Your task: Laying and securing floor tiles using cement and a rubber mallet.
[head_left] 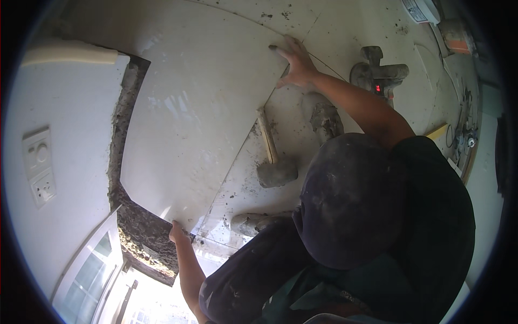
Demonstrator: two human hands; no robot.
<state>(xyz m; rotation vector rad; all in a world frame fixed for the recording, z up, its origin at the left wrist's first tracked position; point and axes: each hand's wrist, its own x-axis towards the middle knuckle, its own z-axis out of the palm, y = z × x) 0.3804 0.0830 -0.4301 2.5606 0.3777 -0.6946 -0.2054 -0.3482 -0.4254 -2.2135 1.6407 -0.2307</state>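
A large pale floor tile point(189, 113) lies in front of me, its far edge apart from the wall. At its near-door corner my left hand point(179, 233) is closed round the edge, thumb near the top face and the other fingers partly hidden. My right hand point(299, 65) rests with fingers spread across the tile's other end, by the joint with the neighbouring tile; one fingertip looks dark. Between my hands a mallet point(277, 171) with a dusty dark head and wooden handle lies on the laid tiles, its handle tip close to the joint.
Past the tile, a rough bare gap point(121, 124) runs along the white wall point(70, 102), which carries a socket plate point(39, 164). Rubble point(145, 237) lies by the doorway. A dusty hand tool with a red display point(380, 73) and a white bucket point(421, 9) stand at the right.
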